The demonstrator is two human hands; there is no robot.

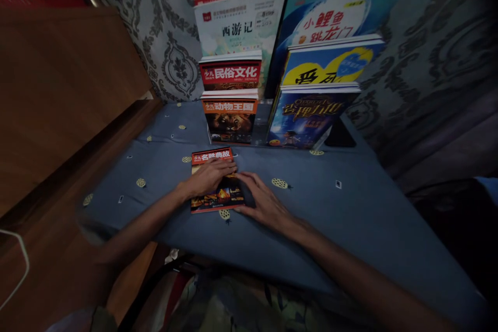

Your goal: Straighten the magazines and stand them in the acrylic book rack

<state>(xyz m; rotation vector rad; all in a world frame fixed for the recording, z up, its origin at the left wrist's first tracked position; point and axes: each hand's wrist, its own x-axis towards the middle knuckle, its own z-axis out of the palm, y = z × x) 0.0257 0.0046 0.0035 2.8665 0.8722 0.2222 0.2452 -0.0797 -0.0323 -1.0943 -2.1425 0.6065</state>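
A small book (218, 201) with a red title band and a dark picture cover lies flat on the blue cloth near the table's front. Across its upper cover rests my left hand (210, 176), palm down with the fingers stretched out to the right. My right hand (264, 199) is at the book's right edge, its thumb low and its fingers higher, spread apart with a dark gap between them. The fingertips of both hands come close together over the cover. Whether the right fingers reach under the edge is hidden.
Behind the book, a clear stand (261, 132) holds two columns of upright books, including a lion-cover book (231, 122) and a blue book (307, 119). A black flat object (340, 134) lies at their right. A wooden cabinet (70, 62) stands left; patterned wallpaper (177, 57) is behind.
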